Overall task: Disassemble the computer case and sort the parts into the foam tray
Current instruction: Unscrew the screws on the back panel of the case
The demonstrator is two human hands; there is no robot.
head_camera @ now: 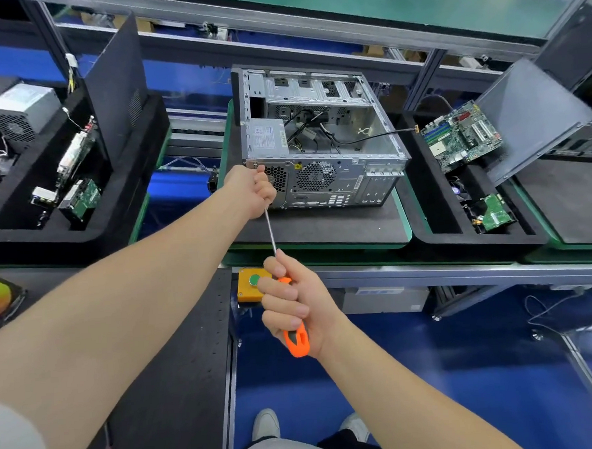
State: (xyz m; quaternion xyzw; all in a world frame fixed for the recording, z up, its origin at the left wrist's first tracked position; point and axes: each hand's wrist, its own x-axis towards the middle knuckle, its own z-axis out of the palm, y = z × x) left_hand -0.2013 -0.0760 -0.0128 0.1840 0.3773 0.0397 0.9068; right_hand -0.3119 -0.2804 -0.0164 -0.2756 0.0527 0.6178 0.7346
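Right hand [293, 305]: fingers wrapped round the orange screwdriver [296, 341] handle. Left hand [253, 188]: fingers pinched around the shaft near its tip, at the computer case's [317, 137] near left corner. Case: open, on the worktop, rigid sheet metal (likely sharp-edged, heavy); grip by frame rails. Foam tray [438, 217], right of case: holds motherboard [461, 136].

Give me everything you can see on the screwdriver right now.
The screwdriver has a bright orange, plastic-looking handle with a slot near its butt and a long thin silver metal shaft. The right hand is wrapped around the handle, forefinger stretched along the shaft. The shaft slants up and leftward into the left hand, which closes around its far end at the case's rear left corner. The tip is hidden by that hand.
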